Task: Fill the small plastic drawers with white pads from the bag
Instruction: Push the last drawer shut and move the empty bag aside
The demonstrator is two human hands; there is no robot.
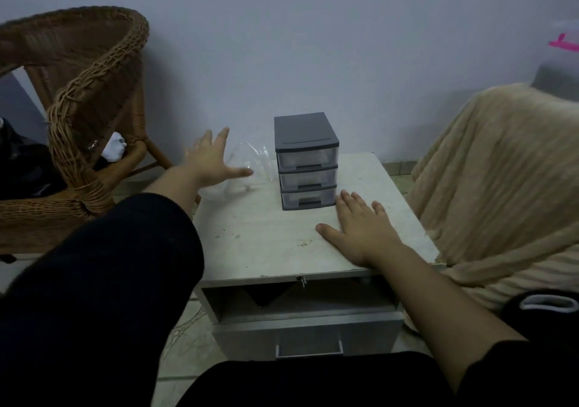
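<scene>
A small grey drawer unit with three clear plastic drawers, all pushed in, stands at the back of the white bedside table. A clear plastic bag lies just left of the unit; I cannot make out its contents. My left hand hovers with spread fingers over the bag's left side, thumb near the plastic, holding nothing. My right hand rests flat, palm down, on the tabletop just right of and in front of the unit's bottom drawer.
A wicker chair stands to the left with dark and white cloth in it. A beige blanket drapes over furniture on the right. The table has an open slot and a closed lower drawer facing me.
</scene>
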